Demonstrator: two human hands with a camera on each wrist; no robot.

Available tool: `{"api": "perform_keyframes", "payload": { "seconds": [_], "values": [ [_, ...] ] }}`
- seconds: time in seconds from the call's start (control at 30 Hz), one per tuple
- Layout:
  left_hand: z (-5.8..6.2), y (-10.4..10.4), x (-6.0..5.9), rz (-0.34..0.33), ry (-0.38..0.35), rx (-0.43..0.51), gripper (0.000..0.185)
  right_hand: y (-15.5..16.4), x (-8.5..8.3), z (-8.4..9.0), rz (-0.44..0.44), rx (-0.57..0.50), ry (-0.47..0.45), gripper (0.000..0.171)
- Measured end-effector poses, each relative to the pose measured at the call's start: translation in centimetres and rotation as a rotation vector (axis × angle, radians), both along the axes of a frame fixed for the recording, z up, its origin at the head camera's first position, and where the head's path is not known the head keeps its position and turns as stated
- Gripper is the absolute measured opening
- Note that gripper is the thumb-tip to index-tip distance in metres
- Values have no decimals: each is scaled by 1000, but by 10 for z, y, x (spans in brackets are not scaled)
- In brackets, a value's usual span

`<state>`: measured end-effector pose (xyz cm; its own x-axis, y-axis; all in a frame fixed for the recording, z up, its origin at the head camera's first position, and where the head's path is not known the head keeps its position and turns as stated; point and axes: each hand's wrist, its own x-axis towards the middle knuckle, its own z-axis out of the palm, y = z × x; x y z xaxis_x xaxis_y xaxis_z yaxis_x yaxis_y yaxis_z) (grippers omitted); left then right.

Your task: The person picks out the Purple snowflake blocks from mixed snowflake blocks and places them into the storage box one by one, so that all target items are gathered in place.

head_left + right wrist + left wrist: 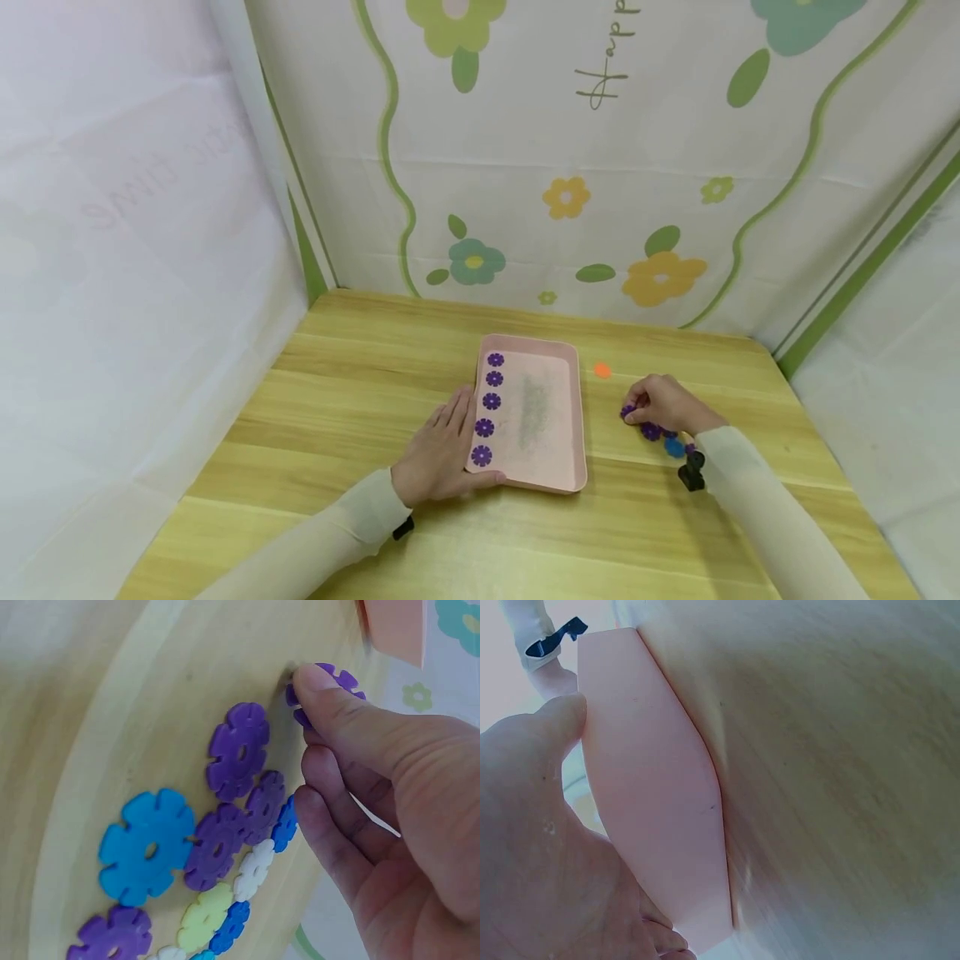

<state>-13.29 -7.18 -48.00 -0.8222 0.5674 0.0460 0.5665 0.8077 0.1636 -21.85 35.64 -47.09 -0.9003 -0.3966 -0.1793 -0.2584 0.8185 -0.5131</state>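
Wood-grain table (360, 408), with five purple discs (491, 407) lined along left side of pink tray (558, 417). Pinched in right hand (666, 404): sixth disc (627, 412), not yet inside, with loose pieces (204, 859) apparently left nearby. Spread against tray: left hand (437, 460).

Long cream sleeves (330, 527) with black wrist devices (692, 472) leave the left hand (441, 457) and right hand (667, 404) bare.

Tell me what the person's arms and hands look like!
The left sleeve and right sleeve are long, plain and pale cream, reaching the wrists. A small black gadget shows at each wrist, one by the left hand, one by the right hand. Both hands are bare, with no gloves. I can't see any cables.
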Motion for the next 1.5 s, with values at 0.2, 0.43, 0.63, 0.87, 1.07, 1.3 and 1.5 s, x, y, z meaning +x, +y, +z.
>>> {"api": "perform_keyframes", "payload": {
  "seconds": [0.2, 0.43, 0.63, 0.87, 1.07, 1.3, 1.5],
  "values": [
    [0, -2, 2, -3, -17, 11, 123, -4, -9, 12, 0, 4, -7, 4],
    [5, -4, 3, 7, -35, -6, 123, -19, -26, 43, 44, 0, -35, 9],
    [6, -5, 2, 20, -37, -17, 124, -46, -41, 66, 111, 23, -34, 14],
    [6, -3, 2, 13, -26, -45, 125, -80, -54, 71, 148, 25, -43, 15],
    [4, -1, 2, 10, -25, -48, 126, -103, -64, 60, 121, 10, -62, 13],
    [6, -1, 2, 16, -26, -53, 126, -125, -77, 50, 25, 25, -41, 9],
    [7, -1, 3, 14, -19, -46, 125, -136, -88, 32, 17, 81, 41, 5]
  ]
}}
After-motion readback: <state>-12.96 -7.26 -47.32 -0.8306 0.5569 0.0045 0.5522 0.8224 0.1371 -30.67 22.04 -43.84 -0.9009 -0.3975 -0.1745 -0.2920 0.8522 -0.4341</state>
